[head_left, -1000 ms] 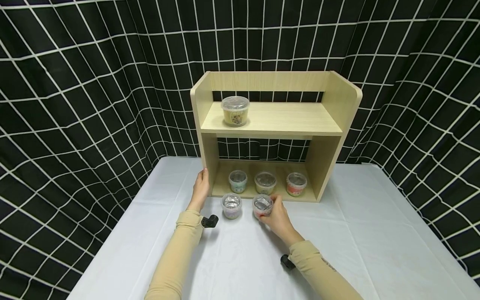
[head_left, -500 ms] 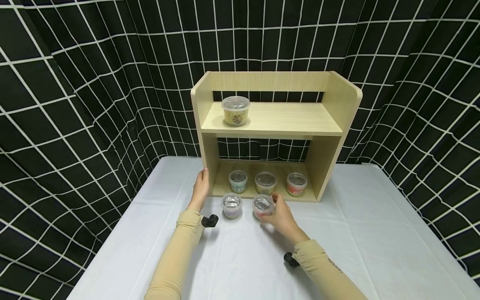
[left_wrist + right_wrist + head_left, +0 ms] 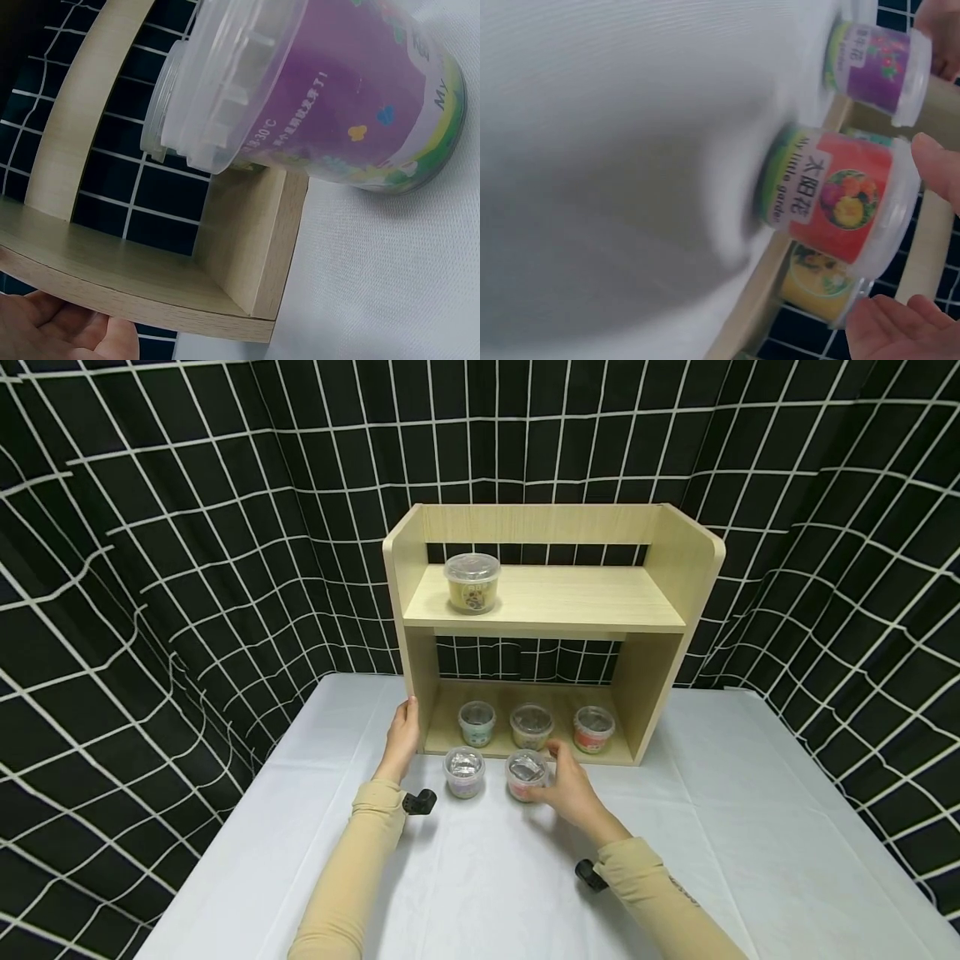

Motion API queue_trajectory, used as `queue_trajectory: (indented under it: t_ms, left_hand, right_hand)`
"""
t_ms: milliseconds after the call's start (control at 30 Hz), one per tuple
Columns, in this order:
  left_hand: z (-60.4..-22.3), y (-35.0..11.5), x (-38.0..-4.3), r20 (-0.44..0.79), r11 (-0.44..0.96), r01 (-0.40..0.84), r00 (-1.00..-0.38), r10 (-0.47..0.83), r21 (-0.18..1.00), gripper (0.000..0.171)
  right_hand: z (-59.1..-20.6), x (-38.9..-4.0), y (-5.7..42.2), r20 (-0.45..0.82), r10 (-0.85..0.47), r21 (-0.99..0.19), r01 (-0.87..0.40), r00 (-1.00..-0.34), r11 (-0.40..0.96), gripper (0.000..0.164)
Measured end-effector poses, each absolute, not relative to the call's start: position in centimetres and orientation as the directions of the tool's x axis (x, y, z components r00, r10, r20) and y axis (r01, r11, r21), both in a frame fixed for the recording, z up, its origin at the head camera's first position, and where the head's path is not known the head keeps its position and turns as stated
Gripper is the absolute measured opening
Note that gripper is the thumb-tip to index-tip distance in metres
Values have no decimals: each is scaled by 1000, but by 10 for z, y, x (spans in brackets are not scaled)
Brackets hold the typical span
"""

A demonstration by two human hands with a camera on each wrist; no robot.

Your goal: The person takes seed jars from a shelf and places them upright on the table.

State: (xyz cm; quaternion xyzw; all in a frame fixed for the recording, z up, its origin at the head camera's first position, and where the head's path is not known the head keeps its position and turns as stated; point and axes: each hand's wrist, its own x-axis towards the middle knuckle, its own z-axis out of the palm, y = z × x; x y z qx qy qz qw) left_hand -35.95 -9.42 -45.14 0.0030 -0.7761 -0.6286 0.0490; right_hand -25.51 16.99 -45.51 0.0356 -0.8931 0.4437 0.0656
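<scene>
My left hand [image 3: 400, 739] rests its fingers against the outer side of the wooden shelf's [image 3: 411, 652] left panel. In the left wrist view those fingers [image 3: 75, 326] lie along the panel's edge. My right hand [image 3: 573, 797] is spread around a lidded plastic cup with a red flower label [image 3: 851, 199], which stands upright on the white cloth. In the right wrist view the thumb [image 3: 934, 165] is right at the lid, while the other fingers [image 3: 889, 322] are apart from the cup. Left of it stands a similar cup with a purple label [image 3: 464, 774].
Three lidded cups stand in the lower compartment: a pale teal one [image 3: 476, 724], a yellowish one [image 3: 531, 728] and a red one [image 3: 592, 731]. A larger yellow cup [image 3: 472, 585] sits at the upper shelf's left. Black gridded cloth [image 3: 150, 610] surrounds the table.
My right hand's fingers have spread and drawn back slightly to the right from the red-labelled cup, which stays in place. The left hand has not moved.
</scene>
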Motion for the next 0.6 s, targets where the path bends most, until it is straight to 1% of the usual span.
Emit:
queue_trajectory:
  t_ms: [267,433,600]
  left_hand:
    - [-452,-95,-360,73,206,59,-996,-61,977,72]
    - [-452,-95,-360,71,209,58,-996,-54,976,71]
    - [-452,-95,-360,65,211,53,-996,-52,976,72]
  right_hand:
    - [-438,-255,169,211,-49,-794,-201,-976,574,85]
    - [-420,-258,170,264,-50,-776,-243,-963,583,84]
    - [-404,-260,170,291,-37,-768,-256,-956,587,85]
